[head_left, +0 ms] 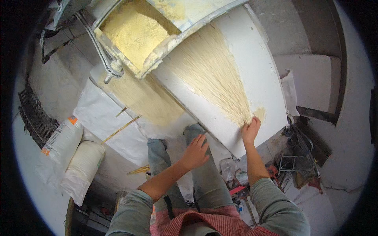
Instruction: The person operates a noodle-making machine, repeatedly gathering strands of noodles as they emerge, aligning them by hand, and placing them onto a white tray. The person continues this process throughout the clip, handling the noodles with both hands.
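the fingers of the right hand [251, 129] pinch the gathered end of the noodles [212, 70], close to the near edge of the white table [260, 74]; the strands fan out toward its far edge. the left hand [195, 153], fingers loosely extended, is above a leg [208, 177], off the table's left edge. a box [163, 49] of flour [138, 31] overhangs the far left corner.

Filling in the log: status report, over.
Right hand pinches pale strands. Left hand open, off the white board. Strands fanned out. Powder tray hides their far end.
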`<state>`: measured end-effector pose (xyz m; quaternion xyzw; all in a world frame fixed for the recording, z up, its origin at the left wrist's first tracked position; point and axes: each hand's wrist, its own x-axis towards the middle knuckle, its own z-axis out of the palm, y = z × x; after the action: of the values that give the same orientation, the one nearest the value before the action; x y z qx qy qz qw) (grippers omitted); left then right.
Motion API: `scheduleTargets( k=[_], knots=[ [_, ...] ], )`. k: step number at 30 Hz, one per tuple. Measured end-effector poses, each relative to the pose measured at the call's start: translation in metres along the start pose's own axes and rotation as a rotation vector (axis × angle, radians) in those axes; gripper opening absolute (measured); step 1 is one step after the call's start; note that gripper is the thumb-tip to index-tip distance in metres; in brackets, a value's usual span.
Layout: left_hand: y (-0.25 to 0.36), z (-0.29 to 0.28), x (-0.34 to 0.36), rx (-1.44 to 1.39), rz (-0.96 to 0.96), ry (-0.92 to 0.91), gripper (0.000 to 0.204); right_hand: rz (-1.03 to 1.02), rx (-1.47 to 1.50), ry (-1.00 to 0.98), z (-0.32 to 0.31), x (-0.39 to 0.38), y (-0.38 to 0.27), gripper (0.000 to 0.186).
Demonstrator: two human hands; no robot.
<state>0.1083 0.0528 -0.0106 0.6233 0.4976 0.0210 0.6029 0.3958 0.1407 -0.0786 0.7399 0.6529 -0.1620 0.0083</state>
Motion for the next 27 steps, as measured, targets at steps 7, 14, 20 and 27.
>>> scheduleTargets(
  k=[7,14,20,27],
  knots=[
    [-0.008,-0.005,0.001,-0.169,0.038,0.111,0.065,0.382,0.338,-0.345,-0.024,0.006,-0.005,0.033],
    [0.009,-0.095,0.031,-0.144,0.298,0.445,0.096,-0.169,0.563,-1.174,-0.147,0.019,-0.169,0.037],
    [0.005,-0.142,0.016,-0.224,0.478,0.334,0.07,-0.571,0.637,-1.182,-0.235,0.016,-0.265,0.037],
    [-0.059,-0.147,-0.008,-0.248,0.403,0.408,0.027,-0.857,1.081,-1.395,-0.252,-0.014,-0.286,0.035]
  ],
)
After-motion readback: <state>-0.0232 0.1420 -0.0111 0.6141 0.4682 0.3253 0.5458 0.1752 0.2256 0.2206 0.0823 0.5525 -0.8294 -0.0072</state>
